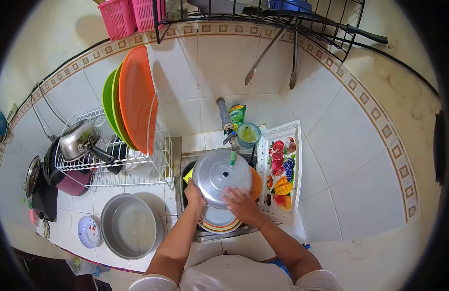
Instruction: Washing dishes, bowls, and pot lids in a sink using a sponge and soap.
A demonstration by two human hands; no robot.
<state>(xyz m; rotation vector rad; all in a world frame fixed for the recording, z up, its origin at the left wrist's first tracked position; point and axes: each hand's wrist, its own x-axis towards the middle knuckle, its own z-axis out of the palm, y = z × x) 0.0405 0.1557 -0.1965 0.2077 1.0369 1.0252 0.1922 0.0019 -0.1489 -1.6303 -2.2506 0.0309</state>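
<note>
A round aluminium pot lid [213,182] with a dark spot at its centre is tilted over the sink, right below the tap [230,136]. My left hand [194,196] grips the lid by its left rim. My right hand [242,204] rests on the lid's lower right face with its fingers apart. Under the lid, stacked plates [220,228] with coloured rims stick out towards me. An orange dish [256,183] shows at the lid's right, and something yellow [188,176] peeks out at its left. Most of the metal sink [206,238] is hidden.
A white dish rack [166,171] with plates and a saucepan [79,140] stands left. Nearer me are a large round pan [151,232] and a small bowl [89,236]. A fruit-printed tray [262,163] leans right. Tongs [268,51] hang from a wire shelf [210,17].
</note>
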